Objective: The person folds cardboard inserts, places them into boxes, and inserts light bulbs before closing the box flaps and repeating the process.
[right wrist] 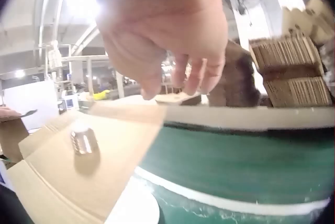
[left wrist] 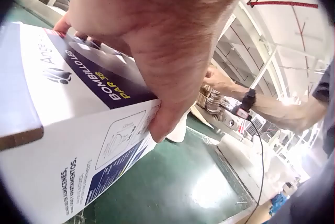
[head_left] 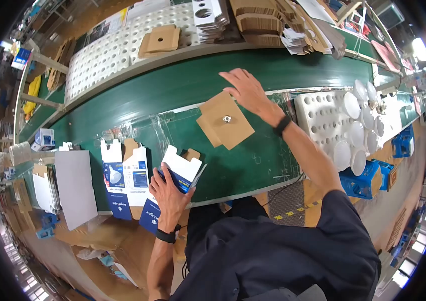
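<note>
My left hand [head_left: 167, 193] grips a blue-and-white light bulb box [head_left: 185, 168], its thumb along one side and its fingers across the printed top face. The end flaps of the box stand open in the head view. Ahead of me is a brown cardboard insert [head_left: 233, 134], with the metal screw base [head_left: 227, 119] of a bulb poking up through its centre. Under the insert, part of the white bulb face [right wrist: 137, 207] shows in the right wrist view. My right hand [head_left: 249, 94] hovers at the insert's far corner, fingers extended and holding nothing.
Flattened printed boxes [head_left: 123, 175] lie at the bench's left edge beside a grey-white board [head_left: 75, 188]. On the right, white bulbs [head_left: 354, 133] crowd a perforated foam tray [head_left: 318, 113]. Stacked cardboard inserts [head_left: 258, 22] line the shelf beyond the green belt [head_left: 173, 80].
</note>
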### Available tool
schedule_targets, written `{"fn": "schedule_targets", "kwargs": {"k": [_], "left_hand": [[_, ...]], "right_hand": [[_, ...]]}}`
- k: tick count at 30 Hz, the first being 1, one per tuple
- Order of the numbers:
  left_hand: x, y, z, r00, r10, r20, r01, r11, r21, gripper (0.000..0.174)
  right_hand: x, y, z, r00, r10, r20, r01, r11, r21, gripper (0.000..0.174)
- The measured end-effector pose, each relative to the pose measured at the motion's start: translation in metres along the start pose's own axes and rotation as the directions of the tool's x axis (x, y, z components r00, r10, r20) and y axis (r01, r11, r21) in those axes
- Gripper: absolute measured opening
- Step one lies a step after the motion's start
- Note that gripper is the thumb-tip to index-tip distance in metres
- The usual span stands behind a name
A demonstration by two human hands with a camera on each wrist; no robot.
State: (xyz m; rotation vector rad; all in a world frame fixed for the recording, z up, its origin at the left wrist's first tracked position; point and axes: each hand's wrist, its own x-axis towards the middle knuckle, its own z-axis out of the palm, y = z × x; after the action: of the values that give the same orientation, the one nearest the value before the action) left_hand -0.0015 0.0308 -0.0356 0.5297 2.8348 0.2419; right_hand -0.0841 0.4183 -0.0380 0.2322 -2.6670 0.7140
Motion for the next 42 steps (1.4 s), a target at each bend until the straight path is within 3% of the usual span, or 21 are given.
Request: {"fn": "schedule_targets", "kwargs": {"k": [1, 2, 3, 5, 9, 11, 13, 15, 16, 17, 21, 22, 23, 27, 29, 30, 35, 37, 38, 40, 42], "left_hand": [[-0.001, 0.0, -0.001, 1.0, -0.013, -0.015, 0.013, 1.0, -0.015, 0.124], [-0.001, 0.0, 0.0, 1.0, -0.008, -0.019, 0.008, 1.0, -0.013, 0.124], [0.001, 0.002, 0.0, 0.997, 0.016, -0.071, -0.021, 0.998, -0.063, 0.12], [0.005, 0.01, -0.002, 0.994, 0.047, -0.096, -0.053, 0.997, -0.059, 0.12], [0.014, 0.018, -0.003, 0.995, 0.065, -0.081, -0.074, 0.992, -0.107, 0.121], [0.016, 0.02, 0.003, 0.992, 0.1, -0.083, -0.108, 0.988, -0.109, 0.121], [0.015, 0.017, 0.011, 0.987, 0.138, -0.079, -0.146, 0.984, -0.103, 0.121], [0.012, 0.013, 0.019, 0.965, 0.213, -0.153, -0.233, 0.965, -0.122, 0.127], [0.01, 0.014, 0.02, 0.968, 0.21, -0.137, -0.226, 0.967, -0.113, 0.128], [0.007, 0.015, 0.021, 0.968, 0.222, -0.115, -0.234, 0.967, -0.104, 0.128], [0.007, 0.021, 0.026, 0.913, 0.361, -0.192, -0.391, 0.907, -0.157, 0.128], [0.006, 0.027, 0.021, 0.917, 0.381, -0.12, -0.396, 0.907, -0.144, 0.127], [0.004, 0.028, 0.026, 0.892, 0.429, -0.144, -0.447, 0.885, -0.13, 0.128], [0.002, 0.042, 0.028, 0.914, 0.388, -0.117, -0.402, 0.906, -0.137, 0.13], [0.002, 0.05, 0.027, 0.922, 0.376, -0.098, -0.387, 0.909, -0.155, 0.131], [0.007, 0.055, 0.028, 0.925, 0.357, -0.127, -0.375, 0.91, -0.177, 0.132], [0.009, 0.063, 0.031, 0.964, 0.226, -0.141, -0.254, 0.941, -0.225, 0.135], [0.007, 0.063, 0.03, 0.968, 0.211, -0.136, -0.237, 0.947, -0.217, 0.134], [0.009, 0.066, 0.031, 0.971, 0.197, -0.134, -0.223, 0.951, -0.214, 0.133], [0.014, 0.073, 0.036, 0.971, 0.178, -0.16, -0.208, 0.958, -0.196, 0.131], [0.018, 0.074, 0.04, 0.975, 0.142, -0.17, -0.176, 0.962, -0.209, 0.13]], "right_hand": [[-0.01, -0.025, -0.008, 0.99, 0.136, -0.041, -0.136, 0.991, 0.017, 0.034], [-0.026, -0.038, -0.003, 0.963, 0.22, 0.156, -0.225, 0.974, 0.016, 0.037], [-0.039, -0.04, 0.007, 0.96, 0.22, 0.173, -0.228, 0.973, 0.027, 0.037], [-0.064, -0.043, 0.036, 0.922, 0.128, 0.366, -0.118, 0.992, -0.05, 0.031], [-0.079, -0.026, 0.035, 0.951, 0.154, 0.27, -0.156, 0.988, -0.012, 0.028], [-0.075, -0.013, 0.023, 0.927, 0.3, 0.225, -0.305, 0.952, -0.01, 0.024], [-0.072, -0.004, 0.002, 0.908, 0.327, 0.261, -0.352, 0.934, 0.056, 0.022], [-0.064, -0.009, -0.025, 0.824, 0.401, 0.399, -0.526, 0.804, 0.277, 0.022], [-0.071, -0.008, -0.02, 0.842, 0.349, 0.412, -0.53, 0.679, 0.508, 0.026], [-0.078, -0.011, -0.012, 0.834, 0.365, 0.413, -0.545, 0.661, 0.516, 0.026], [-0.089, -0.04, 0.024, 0.759, 0.044, 0.65, -0.577, 0.509, 0.639, 0.026], [-0.088, -0.051, 0.03, 0.747, 0.017, 0.665, -0.579, 0.508, 0.637, 0.025], [-0.086, -0.053, 0.033, 0.749, 0.021, 0.662, -0.581, 0.502, 0.641, 0.025], [-0.076, -0.049, 0.025, 0.746, 0.049, 0.664, -0.565, 0.575, 0.592, 0.022], [-0.068, -0.044, 0.019, 0.852, 0.041, 0.522, -0.407, 0.681, 0.609, 0.021], [-0.065, -0.048, 0.015, 0.831, 0.031, 0.555, -0.408, 0.712, 0.571, 0.021], [-0.07, -0.05, 0.025, 0.813, -0.021, 0.581, -0.437, 0.637, 0.635, 0.024], [-0.075, -0.044, 0.034, 0.701, -0.038, 0.712, -0.576, 0.559, 0.597, 0.028], [-0.081, -0.044, 0.038, 0.703, -0.035, 0.71, -0.572, 0.565, 0.594, 0.028], [-0.087, -0.046, 0.044, 0.693, -0.043, 0.72, -0.633, 0.442, 0.636, 0.034], [-0.084, -0.043, 0.053, 0.712, -0.023, 0.702, -0.617, 0.457, 0.64, 0.038]]}}
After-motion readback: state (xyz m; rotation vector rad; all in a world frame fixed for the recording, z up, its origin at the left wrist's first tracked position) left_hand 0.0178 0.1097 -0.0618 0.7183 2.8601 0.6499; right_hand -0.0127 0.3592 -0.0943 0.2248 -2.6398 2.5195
